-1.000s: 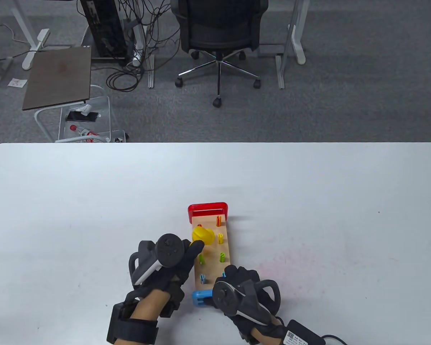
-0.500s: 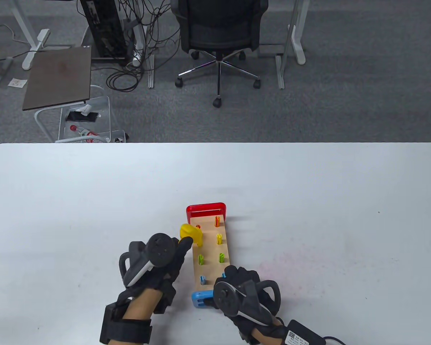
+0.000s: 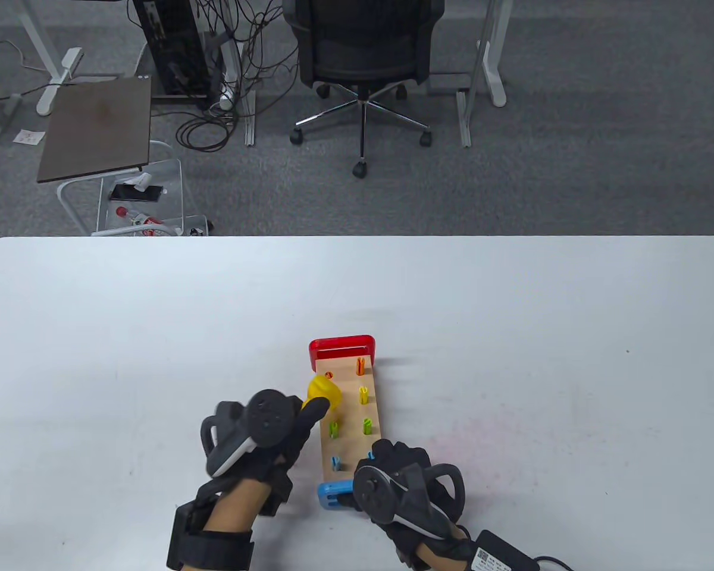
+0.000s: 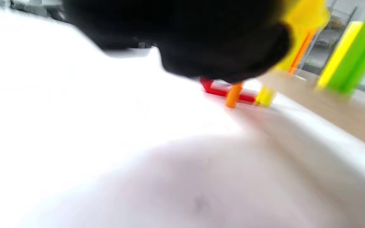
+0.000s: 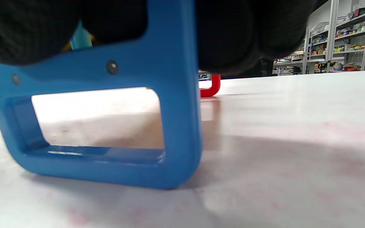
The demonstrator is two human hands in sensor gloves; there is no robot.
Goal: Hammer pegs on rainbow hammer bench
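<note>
A narrow pale-wood hammer bench [image 3: 350, 416] with a glossy red plastic end frame [image 3: 342, 348] at its far end and a rounded blue plastic end frame [image 5: 100, 104] at its near end lies on the smooth white table [image 3: 511, 357], studded with slotted plastic pegs: orange [image 3: 361, 366], yellow [image 3: 364, 395], two green [image 3: 334, 429] and a blue one [image 3: 336, 462]. The left hand [image 3: 271, 440], in a black knit sensor glove, is closed around the handle of a toy hammer with a chunky yellow plastic head [image 3: 324, 389] over the bench's left edge by the far pegs. The right hand [image 3: 401, 476] curls over the bench's near end, gloved fingers [image 5: 227, 34] wrapped over the blue frame's top, pressing it down.
</note>
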